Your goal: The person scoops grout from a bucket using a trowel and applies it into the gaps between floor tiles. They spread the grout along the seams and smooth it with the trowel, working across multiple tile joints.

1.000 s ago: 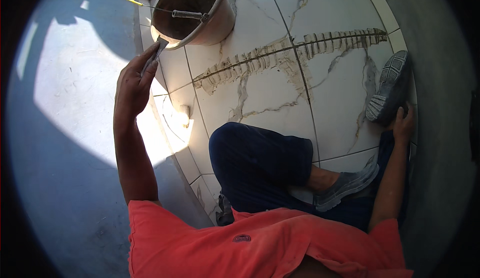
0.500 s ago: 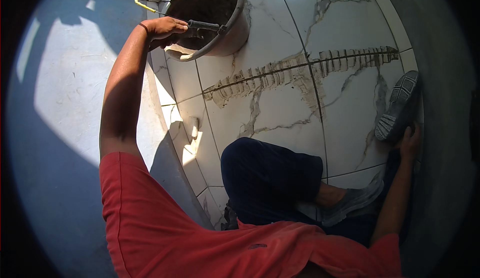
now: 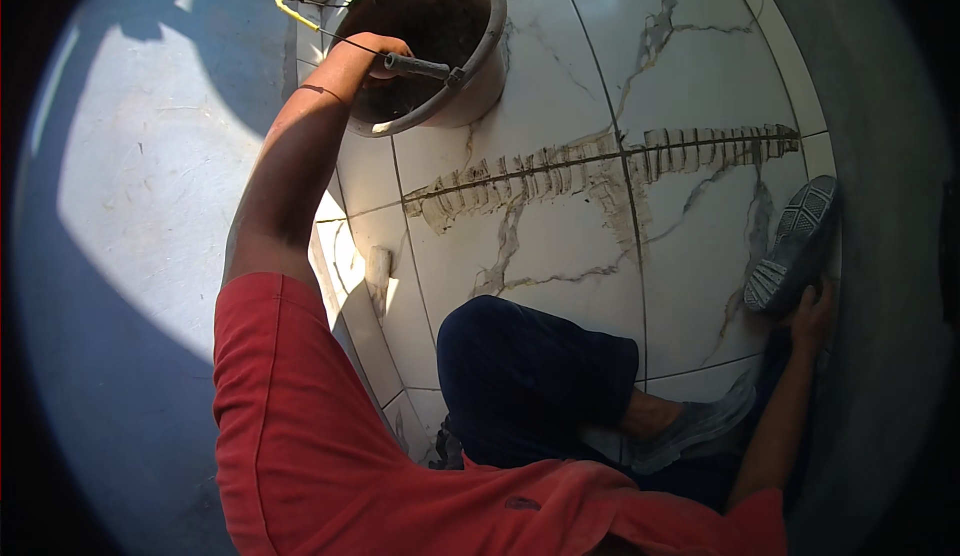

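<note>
At the far left of the floor stands a grey-brown bucket (image 3: 478,86), dirty inside, with a wire handle and a dark grip (image 3: 418,67). My left hand (image 3: 378,56) reaches over its near rim into the mouth, under the wire and beside the grip. Its fingers are mostly hidden in the shade there. At the right, my right hand (image 3: 812,316) is closed around the heel end of my dark shoe (image 3: 795,246), whose grey patterned sole is turned up. Between them, grey paste (image 3: 520,181) is smeared in ridges along a dark tile joint.
White veined tiles (image 3: 580,256) cover the floor. A small pale blocky object (image 3: 378,278) lies by the left wall base. My bent knee (image 3: 530,366) rises in front of me. A blue-grey wall (image 3: 130,236) stands left, a dark grey wall (image 3: 890,256) right.
My left hand has moved right and deeper into the bucket's mouth, from behind the grip to beneath the wire. The right hand stays at the shoe. The whole view has shifted slightly.
</note>
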The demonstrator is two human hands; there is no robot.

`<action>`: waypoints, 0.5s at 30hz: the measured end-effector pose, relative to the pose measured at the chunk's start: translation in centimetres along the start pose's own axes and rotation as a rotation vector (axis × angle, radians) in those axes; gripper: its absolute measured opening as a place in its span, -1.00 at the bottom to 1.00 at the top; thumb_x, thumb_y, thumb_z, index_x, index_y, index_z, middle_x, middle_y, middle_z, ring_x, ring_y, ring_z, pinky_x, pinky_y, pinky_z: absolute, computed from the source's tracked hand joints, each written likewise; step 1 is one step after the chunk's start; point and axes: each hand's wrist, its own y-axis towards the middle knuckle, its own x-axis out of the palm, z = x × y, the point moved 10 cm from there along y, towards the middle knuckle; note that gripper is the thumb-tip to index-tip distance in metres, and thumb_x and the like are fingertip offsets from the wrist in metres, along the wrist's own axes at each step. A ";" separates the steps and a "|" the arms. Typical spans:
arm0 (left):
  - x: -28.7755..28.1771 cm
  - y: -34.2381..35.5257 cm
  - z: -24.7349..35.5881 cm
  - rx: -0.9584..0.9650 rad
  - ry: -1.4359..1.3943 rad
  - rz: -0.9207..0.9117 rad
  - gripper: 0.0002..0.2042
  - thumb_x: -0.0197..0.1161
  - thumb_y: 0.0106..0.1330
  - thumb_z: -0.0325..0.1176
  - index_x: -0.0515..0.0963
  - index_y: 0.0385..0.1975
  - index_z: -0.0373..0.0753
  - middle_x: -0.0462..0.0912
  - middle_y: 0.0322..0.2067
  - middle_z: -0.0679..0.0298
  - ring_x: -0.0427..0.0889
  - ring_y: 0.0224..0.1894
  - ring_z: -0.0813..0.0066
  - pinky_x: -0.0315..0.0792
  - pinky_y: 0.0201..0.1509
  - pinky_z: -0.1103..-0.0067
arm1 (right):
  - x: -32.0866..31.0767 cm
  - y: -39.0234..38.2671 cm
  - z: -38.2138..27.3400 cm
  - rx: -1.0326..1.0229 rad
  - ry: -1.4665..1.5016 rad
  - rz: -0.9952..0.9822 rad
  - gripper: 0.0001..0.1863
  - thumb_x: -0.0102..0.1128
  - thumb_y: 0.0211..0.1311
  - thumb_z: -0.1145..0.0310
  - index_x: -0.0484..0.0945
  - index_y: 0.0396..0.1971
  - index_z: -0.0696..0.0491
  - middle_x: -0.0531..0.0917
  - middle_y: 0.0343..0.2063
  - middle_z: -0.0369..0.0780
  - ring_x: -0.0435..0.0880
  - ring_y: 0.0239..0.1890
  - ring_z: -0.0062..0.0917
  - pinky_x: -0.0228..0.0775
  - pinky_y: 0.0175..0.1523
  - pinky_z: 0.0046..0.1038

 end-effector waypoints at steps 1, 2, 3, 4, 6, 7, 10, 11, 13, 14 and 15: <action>-1.0 -0.9 -1.1 -0.008 -0.004 0.009 -0.65 0.01 0.44 -0.39 0.61 0.13 0.01 0.50 -0.67 0.26 0.49 -0.62 0.41 0.34 -0.54 0.41 | 0.6 0.4 -0.5 -0.009 0.008 0.005 -0.47 0.04 0.46 0.21 0.44 0.30 0.21 0.55 0.24 0.10 0.50 0.33 -0.02 0.31 0.40 -0.16; -1.8 -1.8 -2.3 -0.010 -0.031 0.008 -0.63 0.01 0.45 -0.41 0.59 0.18 0.01 0.47 -0.67 0.29 0.45 -0.64 0.43 0.32 -0.55 0.43 | 1.3 0.9 -1.2 -0.037 0.026 0.018 -0.47 0.04 0.46 0.21 0.44 0.29 0.21 0.54 0.24 0.10 0.50 0.32 -0.02 0.31 0.40 -0.16; -1.5 -2.4 -3.2 -0.003 -0.054 -0.015 -0.60 0.01 0.45 -0.42 0.58 0.23 0.02 0.45 -0.68 0.31 0.40 -0.66 0.46 0.30 -0.55 0.45 | 1.6 0.7 -1.1 -0.054 0.030 0.015 -0.47 0.04 0.45 0.21 0.45 0.29 0.21 0.54 0.25 0.10 0.50 0.32 -0.02 0.32 0.40 -0.15; -1.7 -3.7 -1.7 0.050 -0.208 -0.017 -0.62 0.01 0.54 -0.39 0.55 0.28 0.01 0.36 -0.69 0.39 0.30 -0.67 0.56 0.24 -0.58 0.51 | 0.8 0.3 -1.3 -0.010 0.017 0.015 -0.47 0.06 0.44 0.19 0.46 0.28 0.19 0.56 0.23 0.10 0.52 0.30 -0.01 0.34 0.37 -0.14; -3.4 -7.6 -4.1 0.136 -0.404 0.160 -0.64 0.03 0.60 -0.25 0.54 0.30 -0.12 0.56 -0.42 0.39 0.40 -0.56 0.64 0.31 -0.52 0.61 | 0.4 0.7 -3.2 -0.026 0.005 0.039 -0.46 0.08 0.43 0.17 0.47 0.28 0.15 0.59 0.20 0.08 0.55 0.27 -0.03 0.37 0.33 -0.14; -3.9 -9.3 -4.8 0.188 -0.487 0.234 -0.61 0.04 0.64 -0.18 0.53 0.31 -0.19 0.66 -0.29 0.39 0.45 -0.50 0.68 0.35 -0.49 0.67 | 0.4 0.7 -4.2 -0.003 0.037 0.024 -0.46 0.11 0.42 0.16 0.47 0.28 0.15 0.59 0.21 0.08 0.55 0.28 -0.03 0.37 0.33 -0.13; -2.5 -17.7 -6.2 0.097 -0.595 0.470 -0.60 0.06 0.62 -0.10 0.53 0.35 -0.02 0.27 -0.54 0.56 0.17 -0.60 0.76 0.11 -0.57 0.66 | -1.4 0.1 -5.2 -0.028 0.115 0.091 -0.45 0.23 0.37 0.18 0.48 0.29 0.11 0.63 0.12 0.04 0.61 0.18 -0.07 0.41 0.28 -0.16; -1.0 -20.6 -6.8 0.075 -0.632 0.505 -0.59 0.06 0.62 -0.11 0.51 0.37 -0.03 0.26 -0.53 0.58 0.16 -0.60 0.78 0.09 -0.56 0.68 | -2.4 -0.9 -4.9 0.002 0.099 0.092 -0.45 0.23 0.37 0.18 0.48 0.29 0.11 0.63 0.12 0.04 0.61 0.18 -0.07 0.41 0.28 -0.16; 2.7 -25.2 -6.3 0.066 -0.689 0.601 -0.59 0.05 0.62 -0.19 0.49 0.38 -0.11 0.20 -0.57 0.62 0.12 -0.59 0.81 0.06 -0.54 0.73 | -3.9 -2.7 -2.7 0.146 0.270 0.037 -0.44 0.25 0.38 0.19 0.46 0.30 0.11 0.64 0.09 -0.01 0.65 0.12 -0.18 0.46 0.22 -0.22; 4.8 -27.5 -6.0 0.142 -0.725 0.667 -0.59 0.06 0.61 -0.19 0.51 0.36 -0.13 0.36 -0.55 0.58 0.10 -0.60 0.84 0.04 -0.55 0.75 | -4.9 -4.2 -2.6 0.157 0.283 0.044 -0.44 0.25 0.38 0.19 0.46 0.30 0.11 0.64 0.09 -0.01 0.65 0.12 -0.18 0.46 0.22 -0.22; 6.7 -30.2 -1.8 0.125 -0.679 0.629 -0.59 0.06 0.61 -0.20 0.51 0.36 -0.15 0.56 -0.39 0.44 0.30 -0.51 0.75 0.28 -0.42 0.71 | -6.0 -6.3 -2.3 0.181 0.325 0.034 -0.44 0.24 0.40 0.19 0.45 0.31 0.11 0.64 0.09 -0.02 0.66 0.10 -0.24 0.48 0.19 -0.25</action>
